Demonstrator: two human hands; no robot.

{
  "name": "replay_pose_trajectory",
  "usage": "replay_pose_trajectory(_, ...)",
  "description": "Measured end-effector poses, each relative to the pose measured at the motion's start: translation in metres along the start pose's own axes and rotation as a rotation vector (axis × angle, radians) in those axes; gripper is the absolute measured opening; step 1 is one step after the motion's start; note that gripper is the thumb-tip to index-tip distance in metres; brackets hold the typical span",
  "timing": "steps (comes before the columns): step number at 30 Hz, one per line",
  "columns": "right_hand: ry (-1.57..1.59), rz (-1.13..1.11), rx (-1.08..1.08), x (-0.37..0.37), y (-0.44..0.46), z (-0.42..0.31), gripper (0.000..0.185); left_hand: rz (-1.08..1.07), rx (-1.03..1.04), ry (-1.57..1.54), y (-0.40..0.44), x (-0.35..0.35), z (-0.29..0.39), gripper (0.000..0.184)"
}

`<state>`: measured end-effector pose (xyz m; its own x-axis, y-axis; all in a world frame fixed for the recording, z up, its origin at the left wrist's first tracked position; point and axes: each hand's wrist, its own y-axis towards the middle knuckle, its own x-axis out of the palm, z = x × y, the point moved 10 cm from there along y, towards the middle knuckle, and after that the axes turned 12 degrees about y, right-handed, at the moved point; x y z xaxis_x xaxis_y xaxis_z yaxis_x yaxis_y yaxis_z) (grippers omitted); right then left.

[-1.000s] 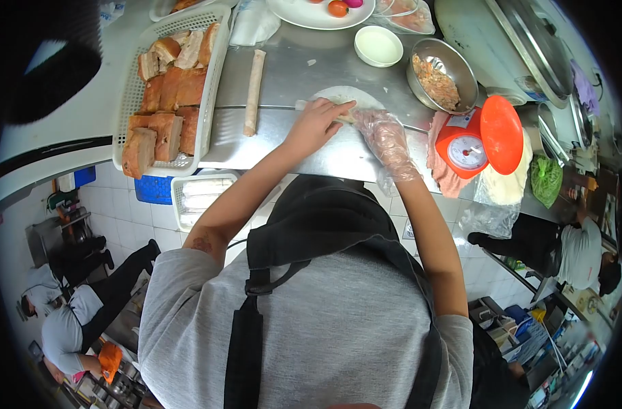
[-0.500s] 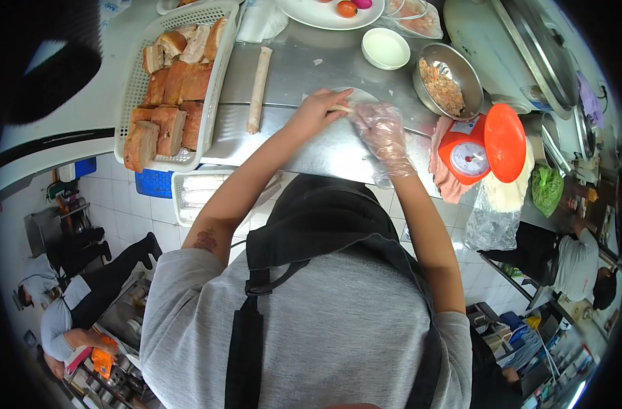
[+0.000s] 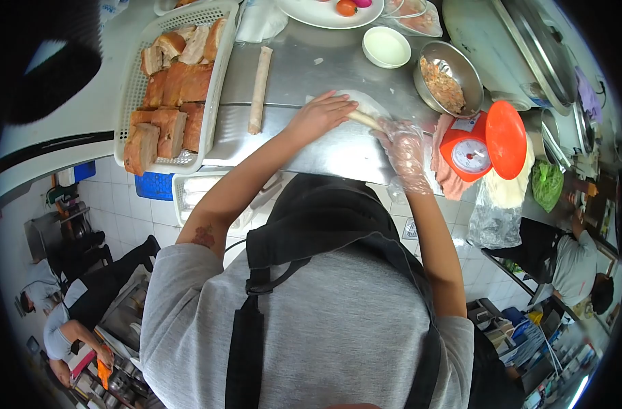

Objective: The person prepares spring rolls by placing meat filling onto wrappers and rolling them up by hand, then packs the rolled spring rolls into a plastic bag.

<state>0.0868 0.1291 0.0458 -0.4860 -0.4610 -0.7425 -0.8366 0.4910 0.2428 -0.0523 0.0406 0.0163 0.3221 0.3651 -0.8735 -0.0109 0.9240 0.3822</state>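
A thin pale roll (image 3: 365, 120) lies slantwise on the steel worktop between my hands, along the near edge of a translucent white wrapper sheet (image 3: 367, 101). My bare left hand (image 3: 326, 112) rests over the roll's left end, its fingers stretched out flat. At the right end, my right hand (image 3: 405, 153) wears a clear plastic glove and has its fingers bent round the tip. Glare on the plastic partly hides those fingers. A longer finished-looking roll (image 3: 259, 90) lies apart to the left.
A white basket (image 3: 217, 82) of roasted meat slabs stands left. Beyond my hands are a white bowl (image 3: 386, 48), a plate (image 3: 304, 15) and a steel bowl (image 3: 474, 88) of chopped filling. A red scale (image 3: 454, 163) stands right. Other people work behind.
My gloved right hand has moved right and toward me, uncovering more of the thin roll. My left hand has shifted slightly, its fingers now flatter over the roll.
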Motion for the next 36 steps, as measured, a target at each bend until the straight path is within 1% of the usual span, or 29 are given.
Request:
replay_pose_trajectory(1,-0.046,0.003,0.006,-0.005,-0.005,0.001,0.037,-0.004,0.011,0.012,0.0,0.001,-0.001,0.041)
replay_pose_trajectory(4,-0.054,-0.004,0.113,-0.014,-0.019,0.015,0.038,-0.02,0.044,0.032,0.002,0.005,-0.002,0.042)
replay_pose_trajectory(5,-0.13,-0.008,0.094,-0.02,-0.023,0.016,0.039,-0.026,0.047,0.036,0.001,0.006,-0.003,0.042)
replay_pose_trajectory(8,-0.211,-0.015,0.138,-0.029,-0.034,0.031,0.038,-0.032,0.059,0.026,0.002,0.004,-0.003,0.042)
replay_pose_trajectory(9,-0.324,-0.068,0.232,-0.036,-0.036,0.03,0.037,-0.03,0.063,0.021,0.002,0.004,-0.004,0.042)
replay_pose_trajectory(12,-0.208,-0.189,0.459,-0.049,-0.054,0.059,0.035,-0.026,0.059,0.011,0.002,0.003,-0.006,0.041)
replay_pose_trajectory(13,-0.201,-0.231,0.513,-0.052,-0.056,0.07,0.041,-0.023,0.065,0.021,0.0,0.001,-0.007,0.04)
replay_pose_trajectory(14,-0.211,-0.233,0.516,-0.055,-0.055,0.075,0.046,-0.02,0.07,0.033,-0.001,-0.001,-0.009,0.039)
replay_pose_trajectory(16,-0.232,-0.235,0.519,-0.074,-0.03,0.053,0.057,-0.031,0.047,0.026,-0.005,-0.006,-0.018,0.039)
replay_pose_trajectory(17,-0.201,-0.285,0.495,-0.074,-0.007,0.032,0.071,-0.046,0.02,0.007,-0.007,-0.011,-0.023,0.039)
replay_pose_trajectory(20,-0.118,-0.221,0.295,-0.063,0.057,-0.005,0.077,-0.093,-0.033,0.004,0.0,-0.026,-0.02,0.043)
replay_pose_trajectory(23,-0.214,-0.098,-0.038,-0.028,0.11,-0.003,0.081,-0.103,-0.071,0.006,0.014,-0.02,-0.006,0.052)
replay_pose_trajectory(24,-0.273,-0.108,-0.034,-0.019,0.122,0.003,0.083,-0.098,-0.084,0.003,0.02,-0.013,0.0,0.056)
replay_pose_trajectory(25,-0.331,-0.117,-0.031,-0.01,0.133,0.006,0.085,-0.142,-0.118,0.036,0.024,-0.003,0.004,0.061)
replay_pose_trajectory(26,-0.388,-0.127,-0.028,-0.004,0.142,0.01,0.088,-0.138,-0.135,0.067,0.027,0.001,0.008,0.061)
replay_pose_trajectory(27,-0.38,-0.172,-0.02,0.002,0.15,0.013,0.089,-0.135,-0.153,0.098,0.03,0.003,0.012,0.062)
replay_pose_trajectory(28,-0.386,-0.262,0.027,0.009,0.154,0.021,0.09,-0.131,-0.172,0.128,0.03,0.005,0.014,0.062)
replay_pose_trajectory(30,-0.401,-0.445,0.121,0.022,0.159,0.036,0.091,-0.055,-0.206,0.102,0.026,-0.005,0.018,0.059)
replay_pose_trajectory(33,-0.285,-0.213,0.014,0.0,0.153,0.021,0.089,0.034,-0.24,0.067,0.009,-0.023,0.018,0.05)
replay_pose_trajectory(36,-0.252,-0.081,-0.117,-0.003,0.143,0.012,0.087,0.068,-0.259,0.042,-0.01,-0.026,0.018,0.04)
